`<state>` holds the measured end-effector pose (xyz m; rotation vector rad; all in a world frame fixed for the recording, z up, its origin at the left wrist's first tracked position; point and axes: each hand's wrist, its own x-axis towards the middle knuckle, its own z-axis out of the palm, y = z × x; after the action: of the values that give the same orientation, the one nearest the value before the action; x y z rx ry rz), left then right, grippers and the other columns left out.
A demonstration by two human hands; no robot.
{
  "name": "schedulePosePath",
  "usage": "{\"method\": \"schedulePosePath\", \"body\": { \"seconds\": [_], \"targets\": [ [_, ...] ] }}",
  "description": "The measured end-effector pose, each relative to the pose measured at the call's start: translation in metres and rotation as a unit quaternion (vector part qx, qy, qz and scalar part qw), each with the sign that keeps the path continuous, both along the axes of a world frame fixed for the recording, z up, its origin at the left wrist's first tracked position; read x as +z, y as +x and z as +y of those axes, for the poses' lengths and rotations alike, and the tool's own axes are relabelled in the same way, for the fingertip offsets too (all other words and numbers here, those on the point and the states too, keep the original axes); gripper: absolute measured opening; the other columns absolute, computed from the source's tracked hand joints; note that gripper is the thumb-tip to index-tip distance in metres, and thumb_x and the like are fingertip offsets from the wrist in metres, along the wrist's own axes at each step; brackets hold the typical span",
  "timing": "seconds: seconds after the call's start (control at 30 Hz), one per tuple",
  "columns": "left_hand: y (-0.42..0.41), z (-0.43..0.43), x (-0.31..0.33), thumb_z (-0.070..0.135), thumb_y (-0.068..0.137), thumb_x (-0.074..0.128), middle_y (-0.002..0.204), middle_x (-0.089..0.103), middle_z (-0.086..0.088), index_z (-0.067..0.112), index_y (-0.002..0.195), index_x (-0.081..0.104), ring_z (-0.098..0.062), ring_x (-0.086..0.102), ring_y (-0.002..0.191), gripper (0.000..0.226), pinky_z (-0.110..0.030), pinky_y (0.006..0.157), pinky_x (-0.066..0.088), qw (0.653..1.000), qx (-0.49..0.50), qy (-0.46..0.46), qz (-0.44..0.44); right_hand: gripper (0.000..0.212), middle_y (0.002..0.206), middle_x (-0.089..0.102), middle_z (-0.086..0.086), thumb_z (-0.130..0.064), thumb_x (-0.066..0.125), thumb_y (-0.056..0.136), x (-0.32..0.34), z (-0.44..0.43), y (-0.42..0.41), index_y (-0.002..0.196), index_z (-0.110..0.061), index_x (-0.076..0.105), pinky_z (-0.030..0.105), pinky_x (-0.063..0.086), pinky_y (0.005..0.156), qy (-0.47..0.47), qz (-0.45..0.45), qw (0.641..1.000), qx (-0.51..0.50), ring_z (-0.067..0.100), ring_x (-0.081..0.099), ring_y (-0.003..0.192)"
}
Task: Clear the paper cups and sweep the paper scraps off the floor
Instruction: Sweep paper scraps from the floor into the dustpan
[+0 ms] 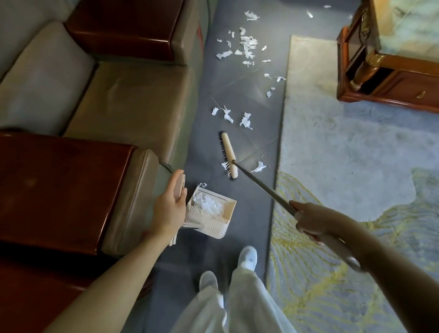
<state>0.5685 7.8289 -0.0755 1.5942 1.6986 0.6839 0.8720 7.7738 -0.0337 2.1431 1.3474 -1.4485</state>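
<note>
Fingers (pixel 297 206) of our right hand (pixel 315 219) curl round the broom (pixel 229 153); our left hand (pixel 169 208) holds the dustpan (pixel 215 220). Scraps (pixel 246 44) litter the grey floor (pixel 236 96) between sofa (pixel 126 99) and rug (pixel 349 149).

The dustpan's (pixel 215 212) upright handle is mostly lost behind the left hand (pixel 170 205). Only a pale strip shows past the fingers (pixel 175 182), and how they wrap it can't be made out. Inside the dustpan the scraps (pixel 207 204) smear into one white mass, no counting them. Just beyond the dustpan, the broom (pixel 229 153) head covers part of one scrap. Right of the dustpan, the right hand (pixel 312 220) grips the stick, its underside out of sight, and the stick's upper end blurs beneath the forearm. Farthest from the dustpan, the floor scraps (pixel 251 15) shrink to shapeless specks. Left of the dustpan the sofa (pixel 126 99) runs off the frame. The cabinet (pixel 397 85), far right, is cropped, and so are the trousers (pixel 243 310) below.
</note>
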Motion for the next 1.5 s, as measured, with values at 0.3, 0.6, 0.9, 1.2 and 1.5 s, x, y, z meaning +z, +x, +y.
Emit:
{"method": "schedulePosePath", "body": {
  "seconds": [0.3, 0.6, 0.9, 1.2, 1.5],
  "targets": [
    [-0.015, -0.009, 0.010, 0.013, 0.096, 0.051, 0.121, 0.060, 0.008, 0.021, 0.133, 0.051, -0.015, 0.057, 0.110, 0.038, -0.005, 0.084, 0.036, 0.999, 0.035, -0.004, 0.041, 0.025, 0.059, 0.058, 0.012, 0.003, 0.045, 0.076, -0.056, 0.118, 0.028, 0.098, -0.007, 0.052, 0.028, 0.045, 0.044, 0.029, -0.088, 0.994, 0.055, 0.024, 0.056, 0.044],
    [-0.032, 0.010, 0.008, 0.021, 0.097, 0.051, 0.100, 0.068, -0.014, 0.036, 0.132, 0.049, -0.030, 0.064, 0.089, 0.038, -0.033, 0.076, 0.047, 0.994, 0.095, -0.019, 0.052, 0.054, 0.054, 0.049, 0.011, 0.008, 0.041, 0.080, -0.097, 0.150, 0.014, 0.132, -0.007, 0.043, 0.026, 0.039, 0.037, -0.009, -0.049, 0.989, 0.138, 0.017, 0.047, 0.034],
    [-0.015, 0.060, 0.026, 0.016, 0.098, 0.049, 0.108, 0.065, -0.024, 0.022, 0.137, 0.048, -0.029, 0.063, 0.077, 0.039, -0.017, 0.058, 0.039, 0.998, 0.017, -0.013, 0.059, 0.079, 0.048, 0.046, 0.007, 0.007, 0.041, 0.082, -0.065, 0.055, -0.021, 0.143, -0.038, 0.020, 0.025, 0.039, 0.041, -0.142, 0.068, 0.982, 0.105, 0.016, 0.042, 0.037],
    [-0.019, 0.054, 0.019, 0.014, 0.097, 0.051, 0.109, 0.066, -0.016, 0.019, 0.135, 0.050, -0.035, 0.063, 0.089, 0.039, -0.018, 0.062, 0.031, 0.998, -0.041, 0.001, 0.053, 0.078, 0.052, 0.048, 0.009, 0.006, 0.042, 0.082, -0.011, -0.001, 0.012, 0.149, -0.029, 0.022, 0.027, 0.040, 0.040, -0.103, 0.057, 0.993, 0.030, 0.019, 0.045, 0.041],
    [0.023, 0.073, 0.003, 0.013, 0.096, 0.052, 0.119, 0.064, 0.002, 0.024, 0.135, 0.049, -0.032, 0.062, 0.103, 0.041, -0.032, 0.086, 0.046, 0.998, -0.057, -0.010, 0.006, 0.078, 0.060, 0.054, 0.011, 0.007, 0.045, 0.084, -0.013, 0.031, 0.065, 0.152, -0.023, 0.022, 0.022, 0.037, 0.035, -0.005, -0.019, 0.999, -0.039, 0.012, 0.044, 0.027]
  ]
}}
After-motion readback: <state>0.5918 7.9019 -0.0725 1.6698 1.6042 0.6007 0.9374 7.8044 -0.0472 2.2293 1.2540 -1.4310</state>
